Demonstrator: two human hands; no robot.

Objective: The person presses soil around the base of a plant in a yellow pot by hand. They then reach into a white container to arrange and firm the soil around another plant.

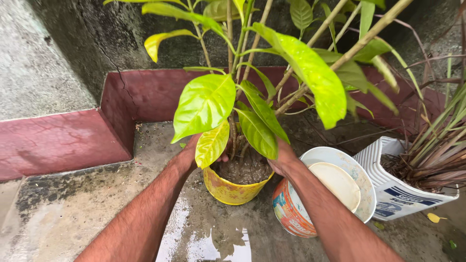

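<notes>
A yellow pot (230, 190) full of wet brown soil (245, 171) stands on the wet concrete floor (63, 213). A plant with large yellow-green leaves (205, 103) and thin stems grows from it. My left hand (193, 149) rests at the pot's left rim, mostly hidden behind a drooping leaf. My right hand (283, 160) is at the right rim, fingers reaching in under the leaves toward the soil. Whether the fingers grip the rim or press the soil is hidden.
A round orange-and-white tub (291, 211) with a pale lid lying in it stands right of the pot. Further right, a white ribbed container (398, 194) holds a plant with long reddish blades. A maroon-painted ledge (58, 140) and a rough grey wall (34, 63) close in the corner.
</notes>
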